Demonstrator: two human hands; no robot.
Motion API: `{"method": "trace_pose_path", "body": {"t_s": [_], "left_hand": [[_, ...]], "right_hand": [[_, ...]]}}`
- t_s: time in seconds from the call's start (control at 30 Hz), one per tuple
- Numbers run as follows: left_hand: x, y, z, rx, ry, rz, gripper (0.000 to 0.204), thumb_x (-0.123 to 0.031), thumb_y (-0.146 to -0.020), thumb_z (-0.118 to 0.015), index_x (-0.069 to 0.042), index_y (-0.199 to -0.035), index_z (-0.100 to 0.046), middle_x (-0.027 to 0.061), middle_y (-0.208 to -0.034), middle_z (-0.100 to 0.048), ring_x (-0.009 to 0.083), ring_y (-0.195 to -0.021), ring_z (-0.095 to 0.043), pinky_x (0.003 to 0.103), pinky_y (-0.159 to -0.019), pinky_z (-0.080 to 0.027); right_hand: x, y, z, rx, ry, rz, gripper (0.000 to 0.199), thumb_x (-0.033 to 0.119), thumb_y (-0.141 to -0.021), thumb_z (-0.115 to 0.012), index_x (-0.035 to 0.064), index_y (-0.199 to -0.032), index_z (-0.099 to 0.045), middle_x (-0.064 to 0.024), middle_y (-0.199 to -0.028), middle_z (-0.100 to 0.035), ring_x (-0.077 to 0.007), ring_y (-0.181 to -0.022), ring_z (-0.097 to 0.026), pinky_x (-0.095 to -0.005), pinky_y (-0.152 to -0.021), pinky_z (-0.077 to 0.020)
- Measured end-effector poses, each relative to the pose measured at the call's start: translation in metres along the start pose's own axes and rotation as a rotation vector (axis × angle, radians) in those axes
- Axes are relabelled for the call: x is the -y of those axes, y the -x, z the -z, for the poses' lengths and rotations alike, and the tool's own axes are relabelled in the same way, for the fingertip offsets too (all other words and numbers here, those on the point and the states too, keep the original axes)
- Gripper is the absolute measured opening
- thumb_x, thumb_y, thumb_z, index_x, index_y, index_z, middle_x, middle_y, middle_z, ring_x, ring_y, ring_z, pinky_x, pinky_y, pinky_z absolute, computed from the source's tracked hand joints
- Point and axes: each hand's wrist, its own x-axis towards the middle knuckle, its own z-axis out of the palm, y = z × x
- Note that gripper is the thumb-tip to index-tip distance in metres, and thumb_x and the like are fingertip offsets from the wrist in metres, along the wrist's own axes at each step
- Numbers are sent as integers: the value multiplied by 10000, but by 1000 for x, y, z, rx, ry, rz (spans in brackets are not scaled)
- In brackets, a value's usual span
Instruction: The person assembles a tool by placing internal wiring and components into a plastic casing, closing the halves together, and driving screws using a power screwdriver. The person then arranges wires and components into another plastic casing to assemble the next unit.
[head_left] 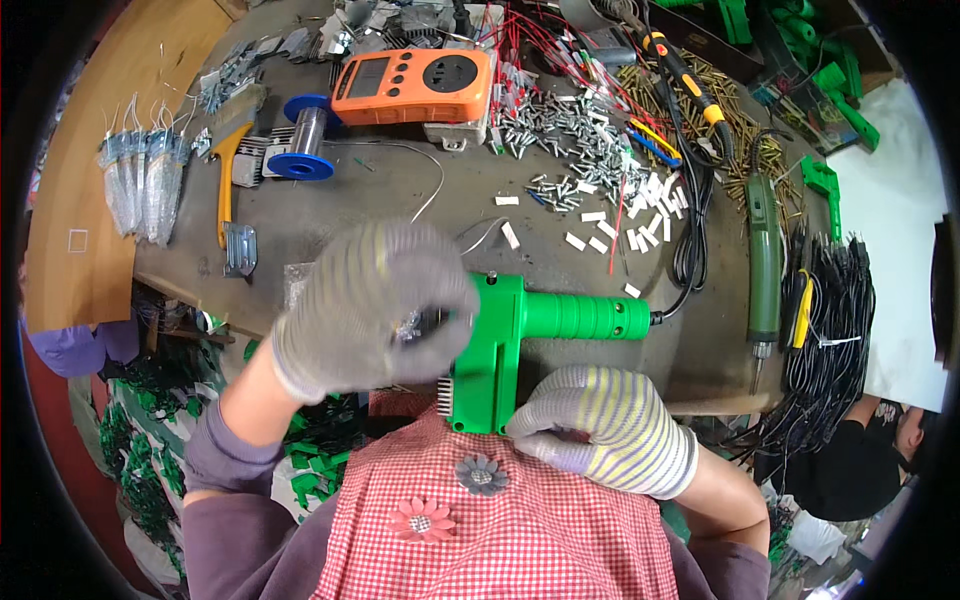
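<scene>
A green plastic tool housing with a ribbed handle and a black cord lies at the near edge of the workbench. My right hand, in a grey striped glove, grips its lower end against my checked apron. Raised just left of the housing, my gloved left hand has its fingers pinched on a small shiny metal part. What that part is cannot be made out.
An orange meter, a blue solder spool, a yellow-handled brush, piles of screws and white pieces lie farther back. A green electric screwdriver and black cables are right. Another person's dark sleeve shows lower right.
</scene>
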Motion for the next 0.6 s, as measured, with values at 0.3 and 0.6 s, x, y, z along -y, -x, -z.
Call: {"method": "trace_pose_path", "body": {"t_s": [0.3,0.6], "left_hand": [[-32,53,-21,97,59,-47,249,-263,-633,-820,-146,-784,-661,11,-786,-587,231,-709,-615,380,-586,-500],[-32,60,-16,133,-130,-216,262,-313,-606,-762,-161,-808,-694,-13,-797,-538,186,-710,-581,334,-599,-495]], "right_hand": [[22,-3,-10,-32,721,260,124,221,-781,-596,99,-759,-605,-61,-700,-528,-242,-680,-578,-386,-568,-464],[14,-5,-18,67,710,517,262,242,-783,-561,-2,-835,-641,-83,-710,-523,-228,-694,-551,-359,-572,-418]]}}
